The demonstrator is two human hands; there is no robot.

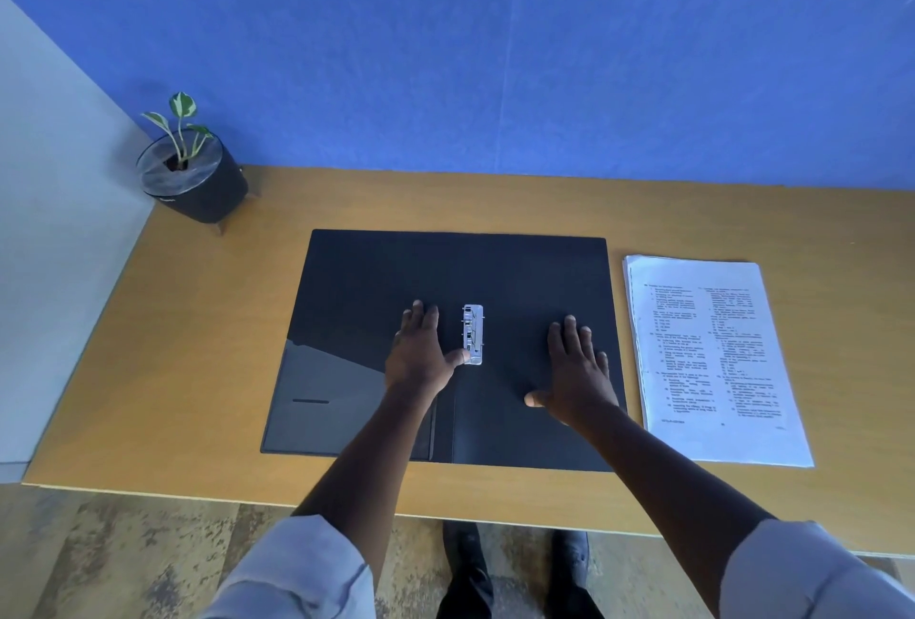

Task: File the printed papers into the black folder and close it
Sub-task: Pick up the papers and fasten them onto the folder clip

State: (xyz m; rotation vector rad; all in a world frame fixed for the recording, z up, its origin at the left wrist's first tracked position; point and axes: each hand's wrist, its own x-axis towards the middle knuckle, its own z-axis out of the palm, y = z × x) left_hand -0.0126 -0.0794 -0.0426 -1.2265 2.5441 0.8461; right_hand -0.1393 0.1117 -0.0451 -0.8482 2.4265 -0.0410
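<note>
The black folder lies wide open and flat in the middle of the wooden desk. A silver metal clip sits at its spine. My left hand rests flat on the left leaf, its thumb touching the clip's lower end. My right hand lies flat, fingers spread, on the right leaf and holds nothing. The stack of printed papers lies on the desk just right of the folder, apart from both hands.
A small potted plant in a black pot stands at the desk's back left corner. A blue wall panel runs behind the desk. The desk's front edge is near me, with my shoes below it.
</note>
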